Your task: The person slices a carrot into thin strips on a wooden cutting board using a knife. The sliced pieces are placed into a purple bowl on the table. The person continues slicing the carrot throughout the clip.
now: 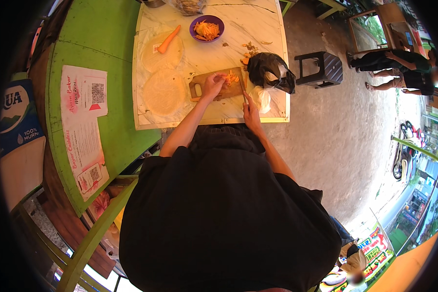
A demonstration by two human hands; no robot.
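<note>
My right hand [251, 116] is closed round the handle of a knife [242, 86], whose blade lies over the right end of a wooden cutting board [210, 79]. On the board, cut carrot strips [233, 78] sit just left of the blade. My left hand [214, 86] reaches over the board with its fingers pinched at these strips. Beyond the board stands a purple bowl [220, 35] filled with carrot strips. A whole peeled carrot [169, 40] rests on a round, pale, flat sheet [151, 56] at the far left, and a similar round sheet [164, 92] lies nearer.
A black plastic bag [265, 70] and a whitish bag [262, 100] stand right of the board. Peel scraps [250, 48] lie behind them. A green table [90, 44] adjoins at left, a black stool [321, 69] at right. Other people [399, 63] stand farther off.
</note>
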